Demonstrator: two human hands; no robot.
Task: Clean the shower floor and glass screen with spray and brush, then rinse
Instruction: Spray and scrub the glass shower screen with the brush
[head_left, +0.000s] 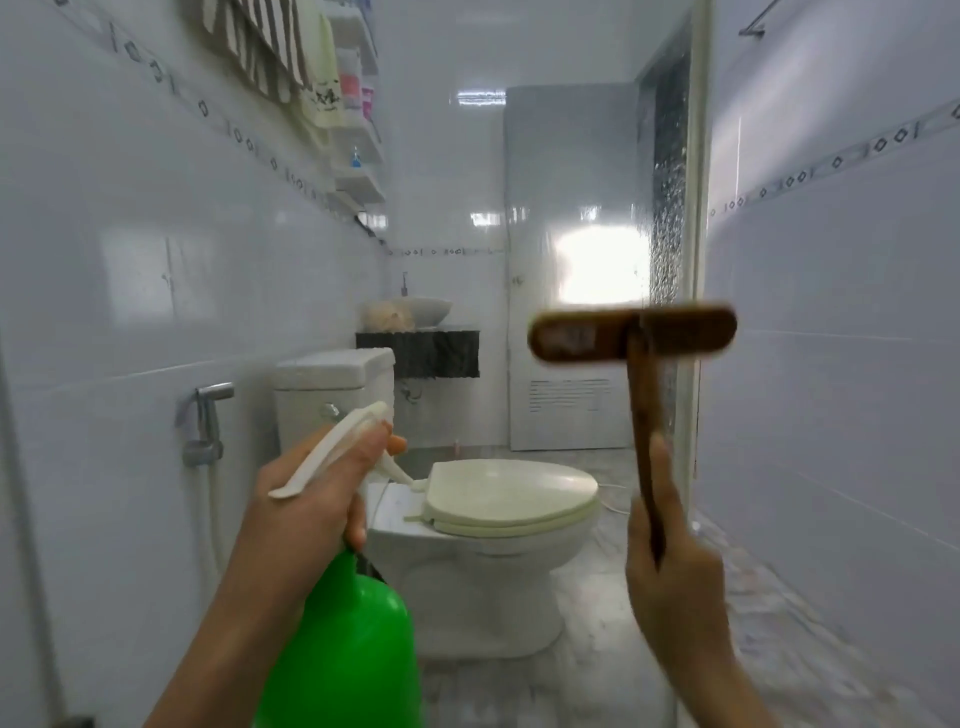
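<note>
My left hand (317, 499) grips the white trigger head of a green spray bottle (348, 644), held low at the left with its nozzle pointing forward. My right hand (670, 561) holds the handle of a brown wooden brush (631, 335) upright, its long head level at mid-right. The glass screen (667, 208), with a patterned surface and a pale frame, stands edge-on just behind the brush head. The wet marbled floor (769, 597) runs along the right side.
A white toilet (498, 519) with its lid down stands straight ahead. A bidet sprayer (208, 421) hangs on the left tiled wall. A basin on a dark counter (421, 343) and a white door (571, 291) are at the back. Towels (280, 47) and shelves hang at the upper left.
</note>
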